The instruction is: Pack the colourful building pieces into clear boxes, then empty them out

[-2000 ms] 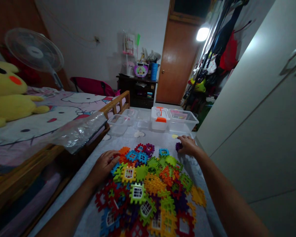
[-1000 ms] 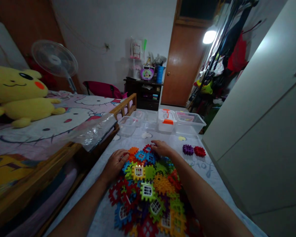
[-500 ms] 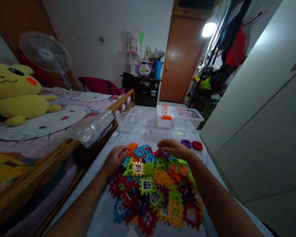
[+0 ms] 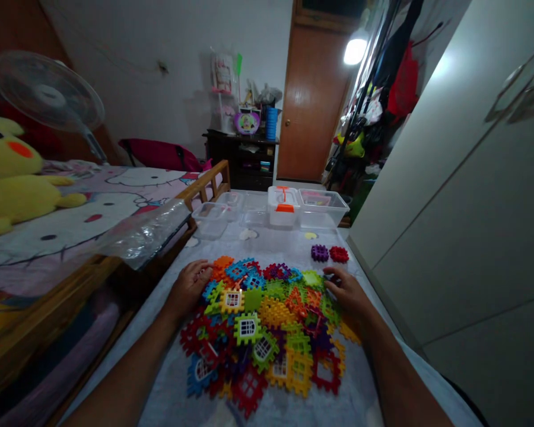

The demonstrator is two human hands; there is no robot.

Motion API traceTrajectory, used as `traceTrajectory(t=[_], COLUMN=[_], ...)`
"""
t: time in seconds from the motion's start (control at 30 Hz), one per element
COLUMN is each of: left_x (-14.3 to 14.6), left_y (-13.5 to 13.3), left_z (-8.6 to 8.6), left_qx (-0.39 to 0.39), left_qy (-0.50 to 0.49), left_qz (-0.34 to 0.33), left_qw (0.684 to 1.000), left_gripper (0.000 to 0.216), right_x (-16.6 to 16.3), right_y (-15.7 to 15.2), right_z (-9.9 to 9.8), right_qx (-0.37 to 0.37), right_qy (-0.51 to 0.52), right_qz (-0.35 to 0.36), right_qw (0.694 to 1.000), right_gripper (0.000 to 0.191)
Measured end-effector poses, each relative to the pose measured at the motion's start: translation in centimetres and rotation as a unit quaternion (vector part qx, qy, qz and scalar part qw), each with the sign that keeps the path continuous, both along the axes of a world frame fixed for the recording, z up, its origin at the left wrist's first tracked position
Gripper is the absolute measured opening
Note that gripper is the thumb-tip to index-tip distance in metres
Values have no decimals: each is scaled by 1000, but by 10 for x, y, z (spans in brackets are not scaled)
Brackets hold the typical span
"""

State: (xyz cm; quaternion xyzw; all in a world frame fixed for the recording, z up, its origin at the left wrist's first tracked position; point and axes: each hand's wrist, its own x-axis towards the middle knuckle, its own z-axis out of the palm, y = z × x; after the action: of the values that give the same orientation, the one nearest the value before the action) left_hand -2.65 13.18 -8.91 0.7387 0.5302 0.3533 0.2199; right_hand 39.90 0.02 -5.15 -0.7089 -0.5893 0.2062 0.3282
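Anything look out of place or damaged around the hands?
No damage stands out. Only the purple block and red block look odd: they sit side by side beyond the right hand, apart from the jumbled pile.

L hand [image 4: 189, 289] & R hand [image 4: 345, 289] are both showing bare, i.e. uncovered from fingers [image 4: 336, 271] to wrists [image 4: 169, 313]. L forearm [image 4: 136, 363] & R forearm [image 4: 395, 369] are also going bare, right down to where the btm of the view is cutting them off. Both are looking smooth in outline, tapering twd the wrists & widening twd the elbow end, approx. matching L/R. Fingers are looking slim w/ rounded tips; nails & fine markings are coming out too small/blurry to tell. Upper arms & any sleeves are falling outside the pic.
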Motion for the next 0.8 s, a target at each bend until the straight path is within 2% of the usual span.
traceTrajectory(t=[0.1,0.27,0.53,0.8], left_x=[1,2,2,5], left_y=[-2,-4,-5,-8], left_z=[4,8,10,14], left_qx=[11,16,21,24], left_qy=[4,-4,-7,-7], left_qz=[8,7,14,26], left_qw=[1000,1000,1000,999], left_gripper=[53,50,42,44], right_x=[-6,-12,-19,-16], right_y=[-1,0,-4,2], right_z=[-4,3,9,5], right_qx=[6,4,11,10], right_qy=[-19,-34,7,44], right_qz=[44,96,61,45], right_qw=[999,995,998,998], right_gripper=[53,45,31,40])
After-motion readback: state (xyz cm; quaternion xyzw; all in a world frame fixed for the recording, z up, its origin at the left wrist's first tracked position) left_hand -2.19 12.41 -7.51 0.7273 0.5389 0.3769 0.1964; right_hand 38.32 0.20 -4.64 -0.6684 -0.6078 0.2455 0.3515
